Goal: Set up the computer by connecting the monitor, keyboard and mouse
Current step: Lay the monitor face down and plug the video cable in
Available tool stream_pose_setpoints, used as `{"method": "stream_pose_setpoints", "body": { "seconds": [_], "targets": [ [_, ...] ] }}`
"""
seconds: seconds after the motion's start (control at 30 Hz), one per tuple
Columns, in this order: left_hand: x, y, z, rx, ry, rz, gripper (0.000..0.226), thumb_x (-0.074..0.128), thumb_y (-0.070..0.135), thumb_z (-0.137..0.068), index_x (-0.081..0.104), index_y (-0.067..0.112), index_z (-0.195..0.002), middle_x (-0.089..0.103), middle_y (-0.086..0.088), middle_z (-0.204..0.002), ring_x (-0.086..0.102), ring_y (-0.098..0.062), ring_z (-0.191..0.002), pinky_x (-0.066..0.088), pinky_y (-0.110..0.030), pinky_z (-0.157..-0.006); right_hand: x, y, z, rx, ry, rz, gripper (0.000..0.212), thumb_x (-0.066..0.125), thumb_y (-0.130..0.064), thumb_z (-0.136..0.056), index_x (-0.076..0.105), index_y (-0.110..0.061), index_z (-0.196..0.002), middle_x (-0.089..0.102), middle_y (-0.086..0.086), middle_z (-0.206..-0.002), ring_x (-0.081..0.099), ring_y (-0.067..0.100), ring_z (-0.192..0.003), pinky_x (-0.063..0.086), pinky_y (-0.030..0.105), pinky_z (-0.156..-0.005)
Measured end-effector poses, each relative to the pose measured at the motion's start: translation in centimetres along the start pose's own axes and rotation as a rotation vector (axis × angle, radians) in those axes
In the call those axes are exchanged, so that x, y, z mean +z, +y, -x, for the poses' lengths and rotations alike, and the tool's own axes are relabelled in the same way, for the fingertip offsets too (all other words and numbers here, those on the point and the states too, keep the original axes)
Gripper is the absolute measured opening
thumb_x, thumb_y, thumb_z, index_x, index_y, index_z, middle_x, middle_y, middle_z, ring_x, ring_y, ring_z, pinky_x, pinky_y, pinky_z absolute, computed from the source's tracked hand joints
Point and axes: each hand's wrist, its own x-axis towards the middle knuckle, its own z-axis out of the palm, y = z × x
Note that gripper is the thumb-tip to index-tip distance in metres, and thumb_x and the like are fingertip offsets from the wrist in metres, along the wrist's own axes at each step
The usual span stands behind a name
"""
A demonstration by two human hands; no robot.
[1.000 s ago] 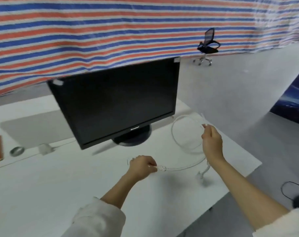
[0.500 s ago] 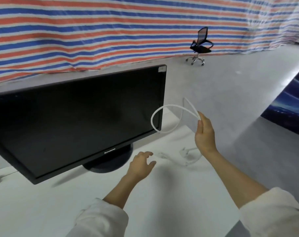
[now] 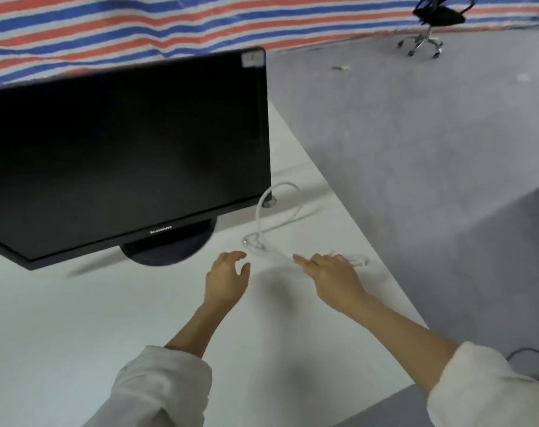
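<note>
Sleeves of white cloth are seen nearest, with both bare forearms stretched out over the white table (image 3: 77, 318). The left hand (image 3: 226, 280) is held just above the tabletop with its fingers loosely spread and nothing in its grasp. The right hand (image 3: 331, 274) is placed a little to the right, fingers extended and pointed left; whether the white cable (image 3: 279, 211) is touched or pinched by it cannot be told, since that part is blurred. The cable is laid on the table just beyond both hands: a tangled section lies between them and slightly farther, one end shows at the right hand's far side, and a loop is raised toward the monitor (image 3: 123, 155). The monitor is stood farther left on its round base, screen dark. Beyond, a grey floor, an office chair (image 3: 431, 23) and a striped tarpaulin (image 3: 169, 23) are seen.
</note>
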Motion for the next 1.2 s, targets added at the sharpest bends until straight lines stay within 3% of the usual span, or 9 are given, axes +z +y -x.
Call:
{"method": "stream_pose_setpoints", "body": {
  "seconds": [0.07, 0.13, 0.23, 0.43, 0.67, 0.8, 0.97, 1.1, 1.2],
  "targets": [
    [0.0, -0.2, 0.8, -0.035, 0.127, 0.007, 0.028, 0.054, 0.019, -0.093, 0.061, 0.011, -0.119, 0.059, -0.005, -0.122, 0.056, -0.023, -0.111, 0.044, -0.042, -0.097, 1.1, -0.6, 1.0, -0.064, -0.274, 0.022, 0.058, 0.048, -0.004, -0.089, 0.039, -0.029, -0.14, 0.06, 0.008, -0.106, 0.059, 0.031, -0.094, 0.041, 0.039, -0.079],
    [0.1, -0.6, 1.6, -0.045, 0.172, -0.007, 0.027, 0.053, 0.018, -0.092, 0.061, 0.011, -0.117, 0.059, -0.006, -0.12, 0.056, -0.024, -0.11, 0.044, -0.043, -0.095, 2.1, -0.5, 2.3, -0.027, -0.469, 0.056, 0.052, 0.037, -0.012, -0.097, 0.032, -0.033, -0.143, 0.056, 0.009, -0.117, 0.053, 0.03, -0.106, 0.036, 0.036, -0.088],
    [0.2, -1.5, 2.6, -0.074, 0.114, -0.037, 0.03, 0.054, 0.02, -0.092, 0.058, 0.013, -0.121, 0.055, -0.007, -0.125, 0.053, -0.025, -0.114, 0.042, -0.044, -0.097, 3.6, 0.5, 3.6, 0.117, -0.531, 0.062, 0.047, 0.037, -0.016, -0.097, 0.037, -0.031, -0.142, 0.049, 0.009, -0.123, 0.046, 0.026, -0.114, 0.032, 0.033, -0.096],
    [-1.0, -1.4, 2.4, -0.053, 0.053, -0.083, 0.037, 0.053, 0.023, -0.093, 0.051, 0.015, -0.129, 0.047, -0.005, -0.135, 0.045, -0.024, -0.123, 0.037, -0.039, -0.101, 0.5, -1.0, 0.4, 0.207, -0.331, -0.205, 0.042, 0.038, -0.021, -0.096, 0.046, -0.024, -0.137, 0.044, -0.001, -0.136, 0.036, 0.016, -0.129, 0.029, 0.028, -0.104],
    [-9.8, 2.2, -1.5, 0.182, 0.34, -0.13, 0.029, 0.055, 0.018, -0.091, 0.058, 0.013, -0.12, 0.055, -0.003, -0.122, 0.052, -0.023, -0.11, 0.042, -0.039, -0.095, -8.7, -4.2, -9.0, 0.411, 0.14, -0.477, 0.025, 0.039, -0.013, -0.093, 0.063, -0.012, -0.103, 0.066, 0.005, -0.103, 0.059, 0.024, -0.092, 0.045, 0.031, -0.075],
    [-16.8, 5.2, -4.5, 0.371, 0.542, -0.29, 0.029, 0.057, 0.017, -0.09, 0.059, 0.014, -0.119, 0.056, -0.003, -0.121, 0.05, -0.024, -0.115, 0.038, -0.039, -0.094, -14.9, -5.4, -14.7, 0.3, 0.325, -0.534, 0.025, 0.043, -0.012, -0.094, 0.058, -0.012, -0.114, 0.061, 0.004, -0.113, 0.056, 0.021, -0.103, 0.048, 0.033, -0.088],
    [-24.9, 8.4, -8.7, 0.451, 0.7, -0.523, 0.042, 0.06, 0.03, -0.088, 0.051, 0.022, -0.128, 0.048, -0.001, -0.133, 0.041, -0.023, -0.127, 0.03, -0.041, -0.106, -21.5, -7.8, -22.1, 0.093, 0.55, -0.339, 0.034, 0.048, -0.022, -0.094, 0.048, -0.019, -0.127, 0.046, 0.002, -0.133, 0.04, 0.02, -0.125, 0.032, 0.033, -0.105],
    [-27.7, 8.8, -11.7, 0.366, 0.575, -0.644, 0.068, 0.059, 0.049, -0.084, 0.024, 0.034, -0.141, 0.027, 0.002, -0.149, 0.02, -0.022, -0.14, 0.015, -0.048, -0.115, -23.5, -8.5, -26.8, -0.026, 0.382, -0.026, 0.056, 0.047, -0.045, -0.092, 0.027, -0.029, -0.142, 0.026, 0.003, -0.151, 0.019, 0.024, -0.141, 0.009, 0.054, -0.115],
    [-28.0, 8.1, -13.5, 0.298, 0.507, -0.669, 0.071, 0.057, 0.057, -0.083, 0.025, 0.035, -0.142, 0.036, 0.004, -0.145, 0.025, -0.02, -0.139, 0.012, -0.048, -0.115, -23.5, -9.1, -28.9, -0.058, 0.209, 0.039, 0.058, 0.046, -0.056, -0.089, 0.034, -0.028, -0.139, 0.041, 0.001, -0.143, 0.035, 0.023, -0.134, 0.014, 0.054, -0.113]
  ]
}}
